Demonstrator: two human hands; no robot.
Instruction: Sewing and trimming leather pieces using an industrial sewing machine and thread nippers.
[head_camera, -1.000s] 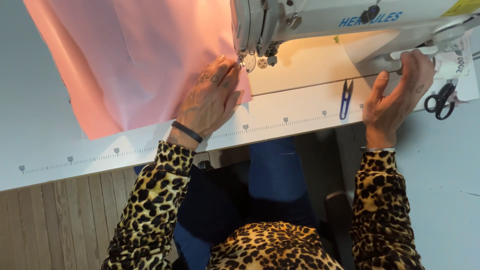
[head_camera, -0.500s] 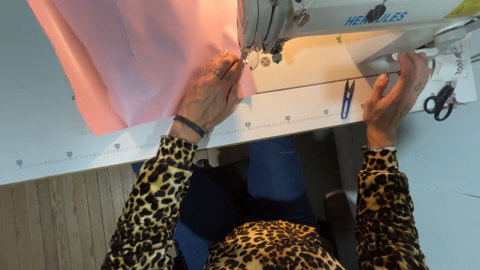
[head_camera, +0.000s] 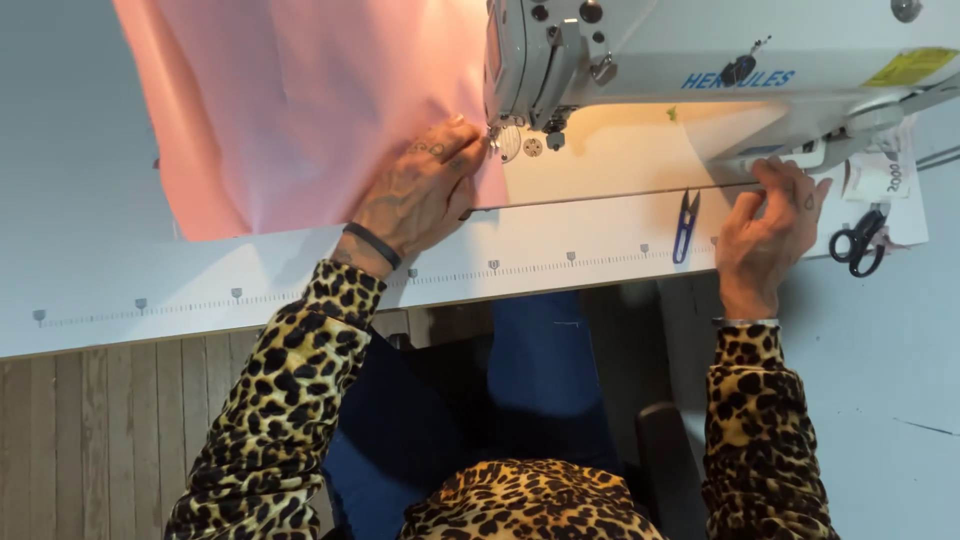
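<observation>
A pink fabric (head_camera: 300, 100) lies spread over the white table (head_camera: 150, 285) and runs under the head of a white sewing machine (head_camera: 680, 40). My left hand (head_camera: 420, 195) presses on the fabric's right edge, fingertips pinched close to the presser foot (head_camera: 515, 140). A dark band sits on that wrist. My right hand (head_camera: 765, 225) rests with its fingertips on the lower right edge of the machine's base, fingers apart, nothing held. Both arms wear leopard-print sleeves.
Blue thread snips (head_camera: 685, 225) lie on the table between my hands. Black scissors (head_camera: 855, 240) lie right of my right hand, beside a paper sheet. A ruler strip runs along the table's front edge. Below are wooden floorboards (head_camera: 90, 440) and my blue-trousered legs.
My right hand has dropped a little from the machine's right end to the base edge. My left hand stays on the fabric by the presser foot. The view has shifted slightly.
</observation>
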